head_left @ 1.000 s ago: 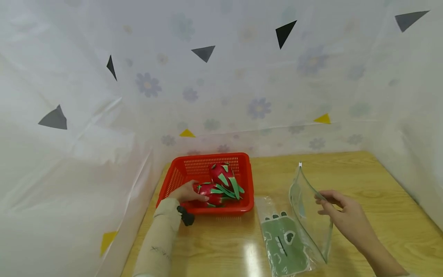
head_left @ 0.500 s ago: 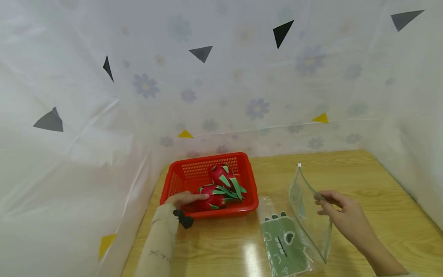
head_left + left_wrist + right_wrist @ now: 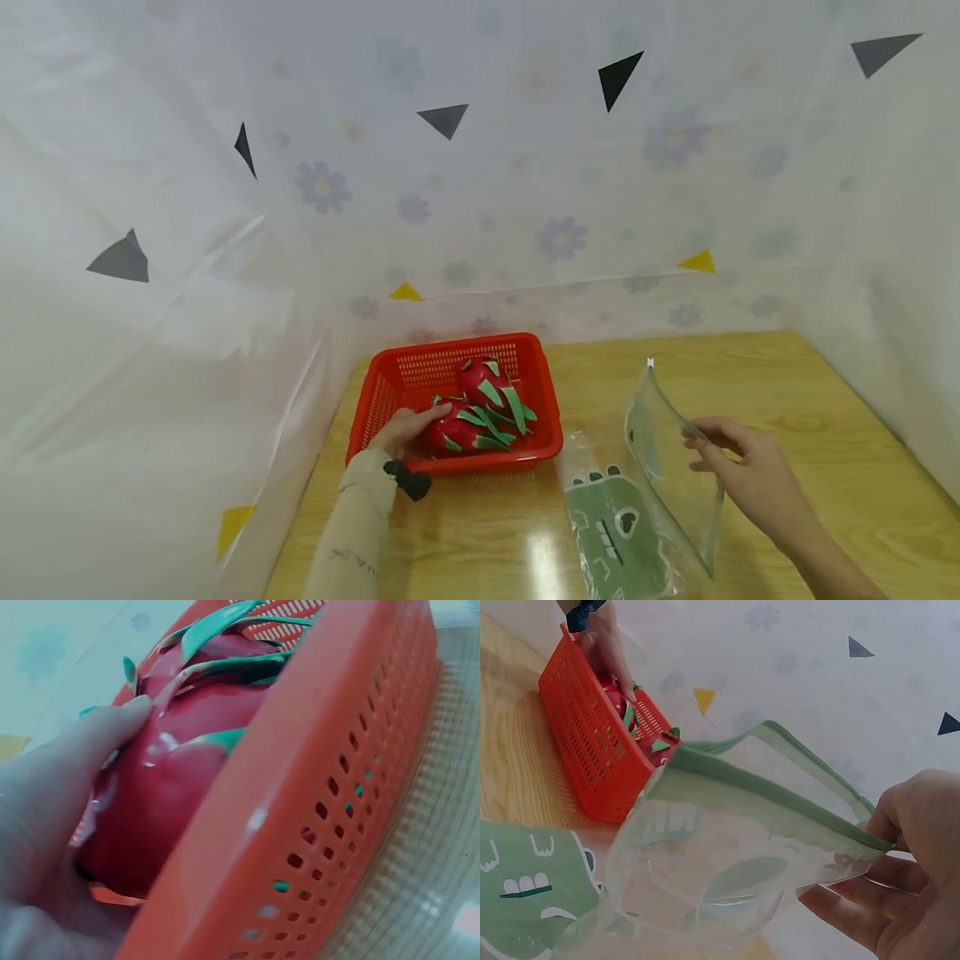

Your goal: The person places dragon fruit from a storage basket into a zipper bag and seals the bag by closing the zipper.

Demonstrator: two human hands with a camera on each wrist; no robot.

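In the red basket [image 3: 551,392], my left hand [image 3: 397,433] grips the nearer dragon fruit [image 3: 450,432]. The left wrist view shows the thumb [image 3: 124,720] pressed along the fruit's upper side, the other fingers round its near end. A second dragon fruit [image 3: 480,379] with green leaf tips lies against it, farther back. Over at the right, my right hand [image 3: 750,471] pinches the green-edged rim of a clear zip bag [image 3: 705,802]. The bag's mouth gapes, and its white slider [image 3: 650,363] sits at the far corner. Green cartoon print [image 3: 618,533] covers the bag's lower part, which lies on the table.
The wooden table [image 3: 465,542] runs back to a white sheet wall [image 3: 510,183] with flowers and triangles. Similar sheeting hangs at both sides. Next to the bag, the basket's perforated wall [image 3: 592,742] rises on the left.
My left hand has slid from over the nearer dragon fruit to its left end, thumb now on top. The basket has shifted slightly right. My right hand keeps its hold on the bag.
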